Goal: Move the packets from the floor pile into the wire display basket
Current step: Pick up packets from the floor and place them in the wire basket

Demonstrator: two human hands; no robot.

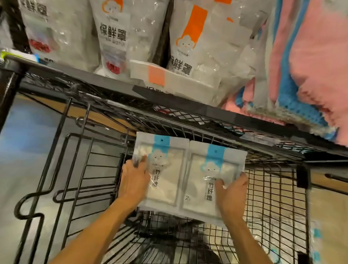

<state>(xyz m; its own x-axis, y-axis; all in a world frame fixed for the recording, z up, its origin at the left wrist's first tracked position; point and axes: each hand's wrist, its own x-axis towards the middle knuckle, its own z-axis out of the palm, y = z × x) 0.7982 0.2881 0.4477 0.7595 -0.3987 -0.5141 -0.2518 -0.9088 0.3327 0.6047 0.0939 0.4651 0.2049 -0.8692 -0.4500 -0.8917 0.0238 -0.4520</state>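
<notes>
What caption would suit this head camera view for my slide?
Left hand and right hand hold two blue-tabbed packets side by side over the wire display basket.

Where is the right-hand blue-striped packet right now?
In the head view, centre-right: the right packet is held by the right hand over the wire basket, edge to edge with the left packet.

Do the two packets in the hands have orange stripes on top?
No, both held packets have blue stripes.
</notes>
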